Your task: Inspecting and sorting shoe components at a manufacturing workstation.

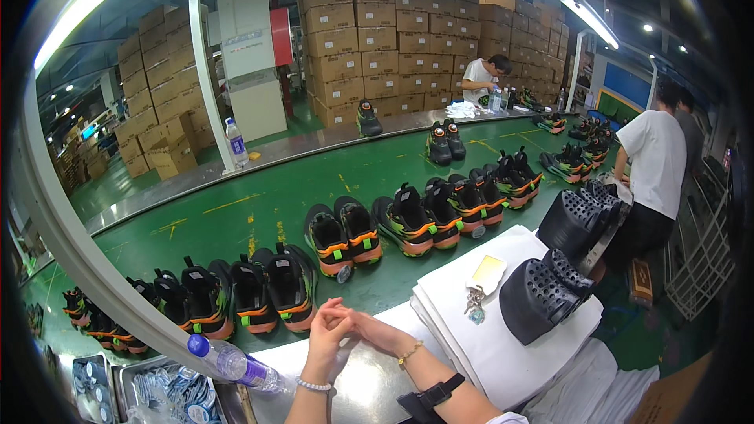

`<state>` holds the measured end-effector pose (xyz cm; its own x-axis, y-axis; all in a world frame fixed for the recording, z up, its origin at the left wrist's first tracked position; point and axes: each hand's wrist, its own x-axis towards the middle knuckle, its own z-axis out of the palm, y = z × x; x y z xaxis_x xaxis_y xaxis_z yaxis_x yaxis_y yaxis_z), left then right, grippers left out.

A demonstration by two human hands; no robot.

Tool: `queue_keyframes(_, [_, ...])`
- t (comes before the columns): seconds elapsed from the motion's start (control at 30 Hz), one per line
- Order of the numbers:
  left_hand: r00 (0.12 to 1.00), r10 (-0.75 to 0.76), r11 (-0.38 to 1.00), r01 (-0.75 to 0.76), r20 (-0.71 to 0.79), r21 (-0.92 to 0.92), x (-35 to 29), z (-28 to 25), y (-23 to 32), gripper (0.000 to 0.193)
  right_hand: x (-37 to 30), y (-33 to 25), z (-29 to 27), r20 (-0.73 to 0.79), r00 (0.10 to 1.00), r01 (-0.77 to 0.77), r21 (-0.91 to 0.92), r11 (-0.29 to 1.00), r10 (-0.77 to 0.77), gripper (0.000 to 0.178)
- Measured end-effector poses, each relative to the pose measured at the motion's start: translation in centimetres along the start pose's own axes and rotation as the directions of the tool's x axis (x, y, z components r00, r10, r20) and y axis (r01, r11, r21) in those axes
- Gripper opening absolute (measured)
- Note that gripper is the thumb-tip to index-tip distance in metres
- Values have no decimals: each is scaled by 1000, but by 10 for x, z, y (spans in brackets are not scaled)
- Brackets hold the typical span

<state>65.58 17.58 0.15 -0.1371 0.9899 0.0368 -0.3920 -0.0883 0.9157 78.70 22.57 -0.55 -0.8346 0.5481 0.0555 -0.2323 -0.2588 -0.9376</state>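
Note:
My left hand (327,330) and my right hand (378,331) meet in front of me over the metal ledge (369,396). Their fingers are bent, closed and overlap each other. Nothing shows between them, though the inner sides are partly hidden. Just beyond the fingers stand black sneakers with orange and green trim, the nearest pair (290,286) a little left of my hands. Another pair (343,232) stands farther back. To the left of my left forearm leans a clear water bottle (236,363) with a purple cap and label.
Sneakers line the green conveyor belt (212,224). On the right, black perforated clogs (528,306) and keys (476,298) rest on a white stack (440,298). Metal trays (118,385) hold tags at lower left; a white post (102,267) curves there. Co-workers (653,161) (479,81) stand beyond.

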Motion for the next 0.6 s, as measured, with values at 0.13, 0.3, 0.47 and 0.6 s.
queue_keyframes(0.13, [997, -61, 998, 61, 52, 12, 3, -4, -8, 49, -5, -8, 1, 12, 995, -96, 32, 995, 96, 66])
queue_keyframes(0.3, [994, -77, 996, 80, 78, -40, 3, 13, -6, 47, -4, -2, 6, -103, 992, 76, 95, 993, -66, 78])
queue_keyframes(0.47, [999, -29, 999, 30, 24, -38, 6, 16, -21, 41, 0, 6, 1, -176, 969, 177, 23, 984, -170, 81])
queue_keyframes(0.6, [1000, -26, 992, 23, -15, -127, 3, 27, -19, 41, -6, -1, -1, -162, 983, 102, 79, 992, -88, 72])
